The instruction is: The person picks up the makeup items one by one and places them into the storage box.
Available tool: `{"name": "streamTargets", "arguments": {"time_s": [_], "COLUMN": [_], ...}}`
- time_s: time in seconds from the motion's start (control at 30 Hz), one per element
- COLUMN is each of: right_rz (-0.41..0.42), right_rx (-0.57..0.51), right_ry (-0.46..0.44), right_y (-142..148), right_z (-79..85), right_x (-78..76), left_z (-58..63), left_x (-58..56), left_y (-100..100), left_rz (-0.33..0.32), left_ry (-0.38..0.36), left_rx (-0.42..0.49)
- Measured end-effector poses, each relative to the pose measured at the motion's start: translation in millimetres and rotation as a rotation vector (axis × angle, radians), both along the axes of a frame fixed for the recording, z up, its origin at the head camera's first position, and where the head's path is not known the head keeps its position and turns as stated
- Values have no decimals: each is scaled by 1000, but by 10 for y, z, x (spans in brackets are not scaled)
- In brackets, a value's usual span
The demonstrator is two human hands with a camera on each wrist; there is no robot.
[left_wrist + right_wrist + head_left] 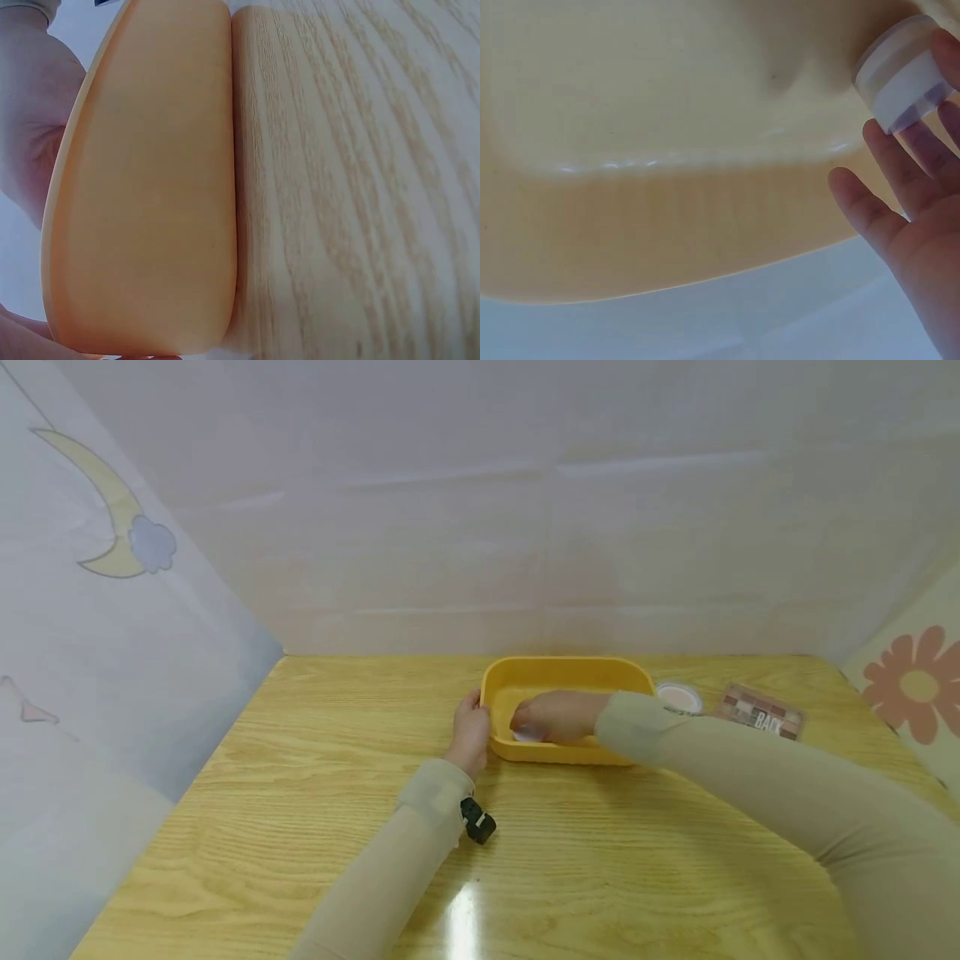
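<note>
A yellow plastic bin [566, 753] stands on the wooden table, its side wall filling much of the left wrist view. My left hand [471, 733] grips the bin's left end, with fingertips at the rim. Inside the bin, my right hand [562, 714] pinches a small round jar [906, 75] between thumb and fingers, low near the bin's floor. The jar has clear walls and a white band. In the head view only a pale part of the jar [528, 735] shows below the fingers.
To the right of the bin lie a round white compact [679, 697] and an eyeshadow palette [761, 713] with lettering, both partly behind my right sleeve. A pale sheet hangs at the table's back edge. A black strap [477, 821] sits at my left wrist.
</note>
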State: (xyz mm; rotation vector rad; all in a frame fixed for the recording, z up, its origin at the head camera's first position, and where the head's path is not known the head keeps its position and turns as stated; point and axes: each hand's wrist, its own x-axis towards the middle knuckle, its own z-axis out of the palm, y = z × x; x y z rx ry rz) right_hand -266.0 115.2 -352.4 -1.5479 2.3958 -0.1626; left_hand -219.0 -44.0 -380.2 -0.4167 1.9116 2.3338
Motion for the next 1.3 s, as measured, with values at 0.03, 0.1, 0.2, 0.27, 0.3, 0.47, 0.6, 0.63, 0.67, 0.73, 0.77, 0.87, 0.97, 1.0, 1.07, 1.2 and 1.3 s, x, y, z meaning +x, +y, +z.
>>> {"name": "streamTargets", "arguments": {"time_s": [0.03,0.1,0.2,0.27,0.3,0.47,0.6,0.63,0.67,0.73,0.77,0.87,0.97,1.0,1.07,1.2,1.3], "right_rz": [4,19,40,42,40,46,60,60,55,45,43,38,50,55,63,72,77], "right_rx": [10,18,27,29,33,31,7,5,2,2,2,-1,-7,-12,-27,-53,-59], "right_ry": [-1,5,32,43,49,78,78,81,77,77,79,81,110,120,137,155,163], "right_y": [-8,-28,-50,-64,-68,-97,-135,-145,-156,-182,-192,-213,-218,-217,-215,-221,-239], "right_z": [-7,-8,-16,-16,-25,-53,-60,-62,-63,-63,-67,-74,-102,-115,-143,-182,-169], "right_x": [-6,-11,-18,-18,-24,-49,-56,-57,-59,-60,-62,-68,-79,-84,-97,-122,-117], "left_z": [1,0,-5,-9,-10,-14,-18,-16,-16,-16,-17,-18,-11,-8,-3,0,1], "left_x": [1,4,0,-1,-1,-2,-1,0,-1,-4,-6,-9,-5,-3,1,6,8], "left_y": [1,4,7,9,9,12,13,12,12,10,9,8,12,13,15,18,19], "left_rz": [2,6,11,13,14,13,11,11,12,14,15,12,8,8,10,19,24], "left_ry": [1,3,11,14,15,5,4,6,7,6,4,2,4,7,10,11,5], "left_rx": [0,1,-3,-8,-10,-12,-10,-12,-12,-14,-16,-17,-15,-14,-11,-5,-3]}}
